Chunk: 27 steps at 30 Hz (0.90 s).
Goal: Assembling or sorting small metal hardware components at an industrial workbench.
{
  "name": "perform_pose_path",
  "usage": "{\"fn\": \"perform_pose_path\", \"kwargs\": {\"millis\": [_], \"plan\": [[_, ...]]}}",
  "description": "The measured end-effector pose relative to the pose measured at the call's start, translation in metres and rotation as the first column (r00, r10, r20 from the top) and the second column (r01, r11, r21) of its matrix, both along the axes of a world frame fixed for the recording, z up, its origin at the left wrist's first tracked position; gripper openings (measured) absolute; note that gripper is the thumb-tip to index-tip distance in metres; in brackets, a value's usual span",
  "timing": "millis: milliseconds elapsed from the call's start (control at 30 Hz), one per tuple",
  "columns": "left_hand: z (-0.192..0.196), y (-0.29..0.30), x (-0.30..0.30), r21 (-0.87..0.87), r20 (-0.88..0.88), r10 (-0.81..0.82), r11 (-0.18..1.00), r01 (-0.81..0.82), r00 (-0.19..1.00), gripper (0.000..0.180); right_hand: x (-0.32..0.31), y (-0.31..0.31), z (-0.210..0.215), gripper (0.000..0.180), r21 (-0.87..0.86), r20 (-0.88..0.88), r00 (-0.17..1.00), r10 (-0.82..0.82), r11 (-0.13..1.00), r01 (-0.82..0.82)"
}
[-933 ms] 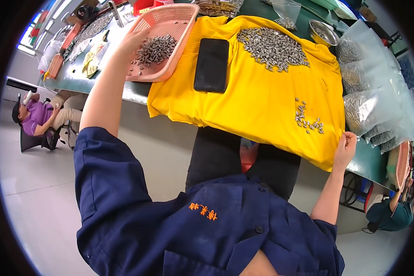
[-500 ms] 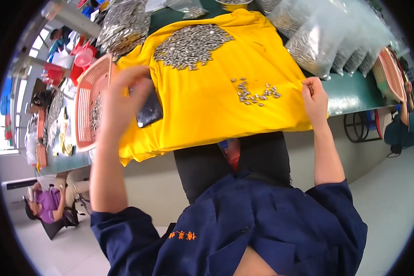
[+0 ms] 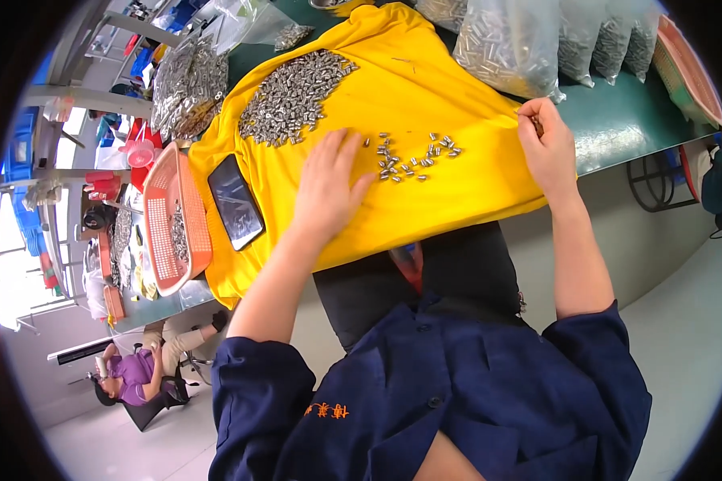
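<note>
My left hand point(image 3: 329, 180) is open, its fingers spread over a yellow cloth point(image 3: 341, 232) on the table. Just right of its fingertips lies a small loose group of short metal cylinders point(image 3: 409, 168). A much larger pile of the same metal pieces point(image 3: 289, 96) covers the cloth's far left. At the cloth's right edge, my right hand point(image 3: 549, 148) is closed with curled fingers. Something small and dark shows inside that curl, too little of it to name. A black smartphone point(image 3: 237, 204) rests at the cloth's left side, beside my left forearm.
A pink plastic basket point(image 3: 154, 200) with metal pieces stands at the left. Clear bags of metal parts point(image 3: 509, 48) line the far right, near another basket point(image 3: 682, 76). More bagged parts point(image 3: 188, 84) lie far left. A seated person point(image 3: 136, 377) is beyond the table's left end.
My left hand has moved right, from over the phone to the cloth beside the small group of pieces. My right hand stays closed at the cloth's edge. The whole view has shifted and turned.
</note>
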<state>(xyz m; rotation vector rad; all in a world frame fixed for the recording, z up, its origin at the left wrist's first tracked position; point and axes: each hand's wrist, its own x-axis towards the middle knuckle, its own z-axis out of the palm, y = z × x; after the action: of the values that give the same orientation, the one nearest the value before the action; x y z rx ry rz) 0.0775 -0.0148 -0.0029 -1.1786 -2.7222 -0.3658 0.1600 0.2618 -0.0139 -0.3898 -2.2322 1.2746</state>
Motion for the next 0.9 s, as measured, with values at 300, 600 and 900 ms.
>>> {"fn": "perform_pose_path", "kwargs": {"millis": [300, 600, 900], "plan": [[0.009, 0.023, -0.015, 0.257, 0.113, 0.044, 0.964, -0.073, 0.993, 0.023, 0.002, 0.001, -0.005, 0.005, -0.002, -0.056, 0.998, 0.030, 1.000, -0.031], [0.007, 0.060, -0.008, 0.120, 0.285, 0.015, 0.991, -0.052, 0.959, 0.019, 0.001, -0.002, -0.005, 0.005, 0.001, -0.087, 0.996, 0.002, 1.000, -0.002], [0.005, 0.098, -0.002, 0.197, -0.005, -0.180, 0.964, 0.177, 0.984, 0.026, 0.002, 0.000, -0.006, 0.005, 0.010, -0.096, 0.995, 0.017, 1.000, -0.016]]}}
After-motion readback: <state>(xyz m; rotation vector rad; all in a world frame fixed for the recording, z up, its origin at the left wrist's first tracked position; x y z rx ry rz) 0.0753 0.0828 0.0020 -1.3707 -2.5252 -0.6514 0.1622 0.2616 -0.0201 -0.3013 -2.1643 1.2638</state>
